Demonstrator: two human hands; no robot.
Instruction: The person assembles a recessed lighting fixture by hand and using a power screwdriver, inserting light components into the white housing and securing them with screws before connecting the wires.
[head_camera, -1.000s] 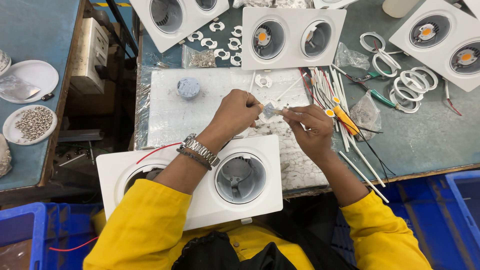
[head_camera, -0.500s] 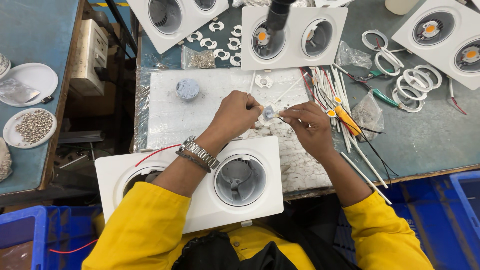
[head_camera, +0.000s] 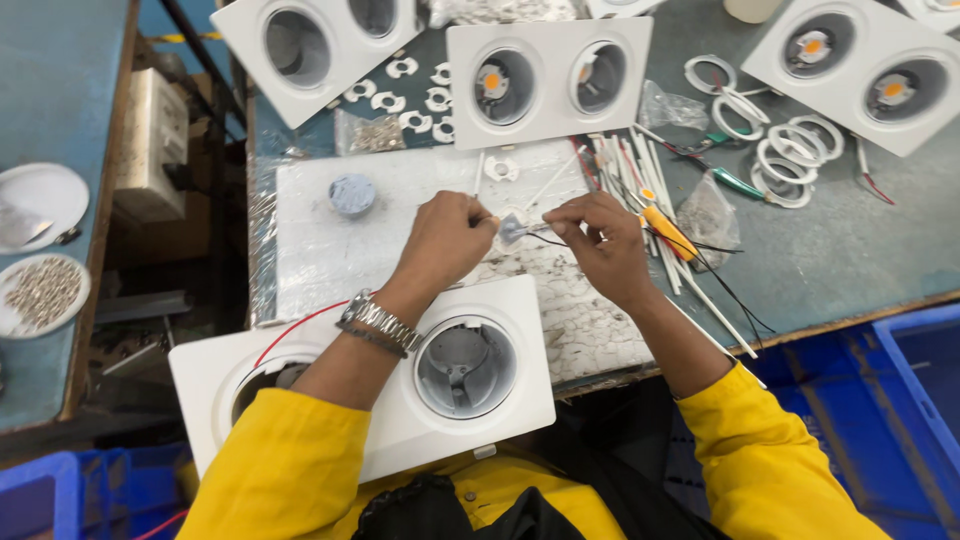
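My left hand (head_camera: 445, 240) and my right hand (head_camera: 600, 245) meet over a white cracked work board (head_camera: 320, 250). Between their fingertips they pinch a small silvery square part (head_camera: 512, 230) with thin dark wires trailing right. A metal watch sits on my left wrist (head_camera: 375, 320). Under my forearms, at the table's near edge, lies a white twin downlight housing (head_camera: 500, 400) with two round openings and a red wire.
A small grey pot (head_camera: 352, 194) stands on the board. Other white twin housings (head_camera: 545, 80) (head_camera: 850, 70) lie at the back, with white rings (head_camera: 790, 150), screwdrivers (head_camera: 665, 230) and white sticks on the right. Dishes of small parts (head_camera: 40, 290) sit left. Blue crates (head_camera: 900, 400) are below.
Both hands stay pinched on the small part. A dark object seen at the top edge half a second ago is gone.
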